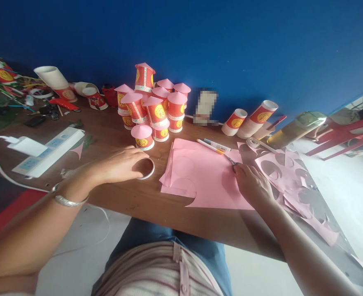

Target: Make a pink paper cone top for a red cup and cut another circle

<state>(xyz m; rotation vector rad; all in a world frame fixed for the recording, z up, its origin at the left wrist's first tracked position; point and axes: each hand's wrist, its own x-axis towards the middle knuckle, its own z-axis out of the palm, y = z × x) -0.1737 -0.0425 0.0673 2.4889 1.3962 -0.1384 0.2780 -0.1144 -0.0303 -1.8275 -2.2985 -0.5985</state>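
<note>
My left hand (119, 164) rests on the wooden table (138, 197), its fingers curled round a white tape ring (146, 168) that lies flat. My right hand (252, 183) lies on a stack of pink paper sheets (200, 176) and grips a small pair of scissors (231, 161) whose tips poke out above the fingers. Circles are drawn on the pink paper and a curved piece is cut from its lower edge. A silver bracelet (68, 200) is on my left wrist.
Several red paper cups with pink cone lids (153, 107) are stacked behind the paper. Two pens (214, 146) lie beside it. Pink offcuts with round holes (292, 176) are at the right, a white power strip (45, 152) at the left, loose cups (251, 117) behind.
</note>
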